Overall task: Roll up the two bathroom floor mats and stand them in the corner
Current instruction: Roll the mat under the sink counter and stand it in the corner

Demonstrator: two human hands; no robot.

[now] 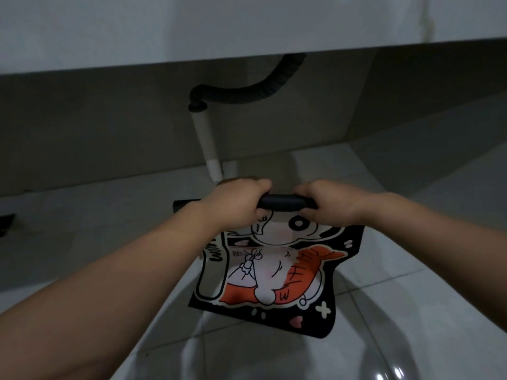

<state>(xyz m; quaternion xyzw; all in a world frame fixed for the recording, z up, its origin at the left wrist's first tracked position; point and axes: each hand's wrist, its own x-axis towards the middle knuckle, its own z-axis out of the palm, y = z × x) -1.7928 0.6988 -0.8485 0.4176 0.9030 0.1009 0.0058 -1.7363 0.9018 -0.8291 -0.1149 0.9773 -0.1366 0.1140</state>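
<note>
The mat point(274, 272), black with a cartoon print in white and orange, hangs above the tiled floor point(411, 311), its top edge already wound into a short dark roll point(279, 202). The roll's long axis runs left to right across the view, and the unrolled sheet trails down and toward the camera, printed face up. The left hand point(236, 207) and right hand point(326, 204) each have a clenched grip on the roll, one at either end, fingers curled over it. The likely trouble is a crooked roll: if one hand winds faster, the layers would telescope sideways and the finished tube may not stand. The free lower edge curls and could fold under. Behind, a drain hose point(247, 91) and white pipe point(205, 141) hang beneath the sink point(164, 31).
</note>
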